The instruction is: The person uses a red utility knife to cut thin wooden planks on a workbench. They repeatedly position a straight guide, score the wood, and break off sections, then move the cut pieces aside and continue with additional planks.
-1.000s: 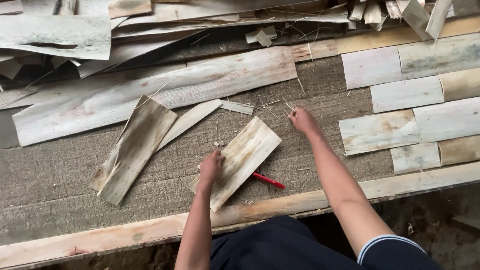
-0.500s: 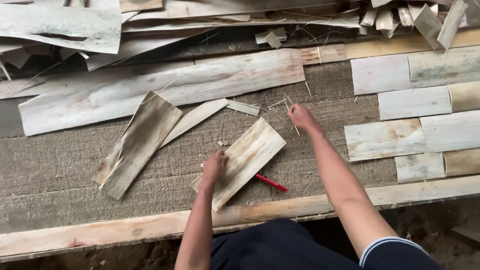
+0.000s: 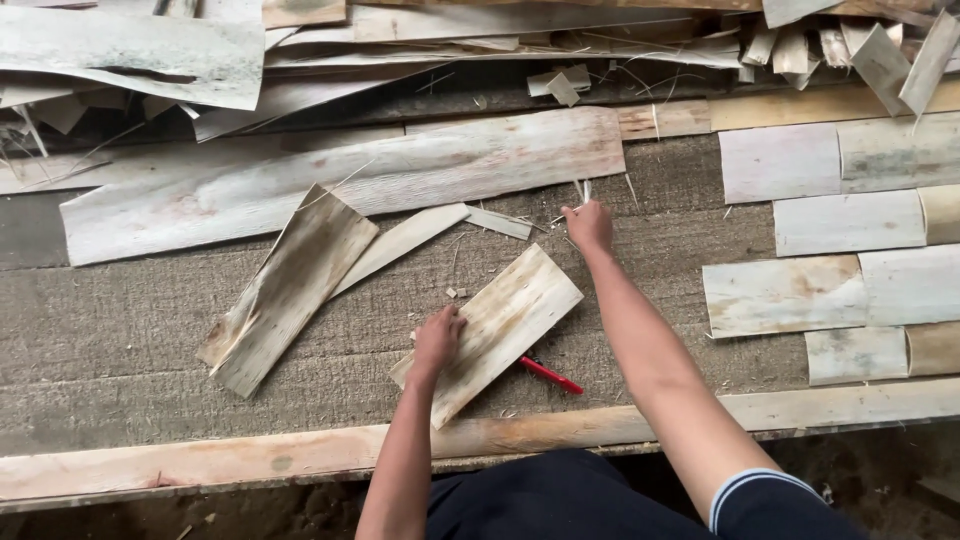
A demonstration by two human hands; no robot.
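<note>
My left hand presses flat on the near end of a short pale veneer piece that lies at a slant on the grey mat. A red pen-like tool pokes out from under that piece's right edge. My right hand is farther out, pinching a thin pale sliver just below a long veneer sheet.
A brownish veneer piece and a narrow strip lie to the left. Trimmed rectangular pieces are laid in rows at the right. Scrap sheets pile along the far side. A wooden rail borders the near edge.
My right hand has lifted a thin sliver off the mat and moved it slightly away from me. My left hand stays on the short veneer piece.
</note>
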